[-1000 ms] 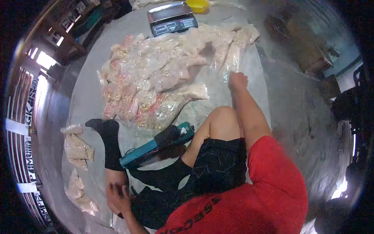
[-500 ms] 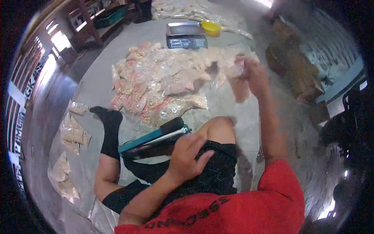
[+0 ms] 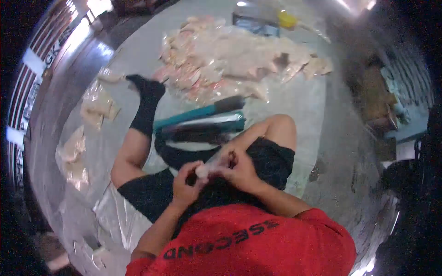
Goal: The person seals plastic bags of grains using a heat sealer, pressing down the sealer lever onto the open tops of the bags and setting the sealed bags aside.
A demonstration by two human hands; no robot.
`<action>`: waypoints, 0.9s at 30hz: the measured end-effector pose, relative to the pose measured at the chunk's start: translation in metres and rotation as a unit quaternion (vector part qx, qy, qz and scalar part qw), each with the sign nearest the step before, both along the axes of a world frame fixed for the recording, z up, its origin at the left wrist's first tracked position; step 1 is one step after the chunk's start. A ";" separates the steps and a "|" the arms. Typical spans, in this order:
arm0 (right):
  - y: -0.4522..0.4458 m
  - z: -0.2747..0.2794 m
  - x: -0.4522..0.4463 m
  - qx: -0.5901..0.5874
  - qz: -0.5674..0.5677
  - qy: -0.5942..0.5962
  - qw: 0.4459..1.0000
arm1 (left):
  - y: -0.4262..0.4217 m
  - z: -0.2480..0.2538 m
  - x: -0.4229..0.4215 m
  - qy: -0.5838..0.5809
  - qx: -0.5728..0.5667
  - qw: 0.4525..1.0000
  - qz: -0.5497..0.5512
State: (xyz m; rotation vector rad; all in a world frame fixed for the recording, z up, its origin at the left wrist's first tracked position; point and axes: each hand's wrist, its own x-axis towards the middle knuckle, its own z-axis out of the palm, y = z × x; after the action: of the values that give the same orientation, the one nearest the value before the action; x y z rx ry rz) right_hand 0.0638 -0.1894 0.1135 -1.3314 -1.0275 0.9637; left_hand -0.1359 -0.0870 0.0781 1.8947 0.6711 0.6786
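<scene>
Over my lap, my left hand (image 3: pixel 188 185) and my right hand (image 3: pixel 240 171) meet at a small translucent plastic bag (image 3: pixel 212 164). My left fingers are closed around its near end, which looks whitish and bunched. The fingers of my right hand pinch its other side; motion blur hides the detail and any contents. Just beyond both hands, a teal and black bar-shaped device (image 3: pixel 200 115), like a bag sealer, lies across my legs.
Filled clear bags (image 3: pixel 221 55) are heaped ahead on a pale sheet (image 3: pixel 294 101). Behind them stand a scale (image 3: pixel 255 24) and a yellow bowl (image 3: pixel 287 19). More filled bags (image 3: pixel 99 106) lie to the left. Cardboard boxes (image 3: pixel 377 92) are at the right.
My right hand has come back from the far right of the heap to my lap. My left hand, open before, has closed on the plastic bag. The view has tilted downward.
</scene>
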 end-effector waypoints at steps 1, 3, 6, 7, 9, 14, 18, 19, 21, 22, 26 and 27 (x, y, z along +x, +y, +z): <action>0.005 -0.003 -0.009 -0.034 -0.075 0.125 0.989 | 0.004 0.012 -0.003 -0.003 0.035 0.999 0.021; 0.015 0.026 -0.008 -0.027 -0.075 0.080 0.994 | 0.013 0.041 0.002 -0.001 0.070 0.996 0.063; 0.022 0.029 -0.003 -0.052 -0.045 0.120 0.990 | 0.013 0.067 0.011 -0.016 0.065 0.997 0.041; 0.023 0.027 -0.001 -0.052 -0.045 0.140 0.988 | 0.013 0.062 0.011 -0.007 -0.021 0.998 0.065; 0.020 0.020 0.004 -0.070 -0.045 0.109 0.991 | 0.012 0.050 0.015 -0.022 -0.157 0.980 0.122; 0.015 0.028 0.014 -0.069 -0.028 -0.026 0.997 | 0.010 0.056 0.039 -0.050 0.109 0.991 0.050; 0.022 0.038 0.012 -0.054 -0.047 -0.035 0.997 | 0.014 0.046 0.032 0.014 -0.031 0.997 0.065; 0.023 0.038 0.012 -0.064 -0.050 0.026 0.996 | 0.014 0.045 0.032 -0.022 -0.045 0.997 0.066; 0.019 0.030 0.021 -0.059 -0.041 -0.042 0.997 | 0.012 0.043 0.031 -0.054 -0.062 0.994 0.067; 0.017 0.026 0.024 -0.055 -0.032 -0.111 0.992 | 0.009 0.044 0.030 -0.060 -0.118 0.985 0.109; 0.022 0.019 0.017 -0.044 -0.106 -0.049 0.992 | 0.008 0.049 0.031 -0.073 -0.137 0.975 0.162; 0.021 0.016 0.019 -0.053 -0.089 -0.040 0.994 | 0.012 0.047 0.032 -0.082 -0.064 0.985 0.139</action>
State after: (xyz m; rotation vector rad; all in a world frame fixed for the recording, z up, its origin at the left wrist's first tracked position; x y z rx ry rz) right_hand 0.0826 -0.1685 0.1298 -1.5334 -0.9097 0.8448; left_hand -0.1043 -0.0746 0.1256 1.6219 0.8606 0.9356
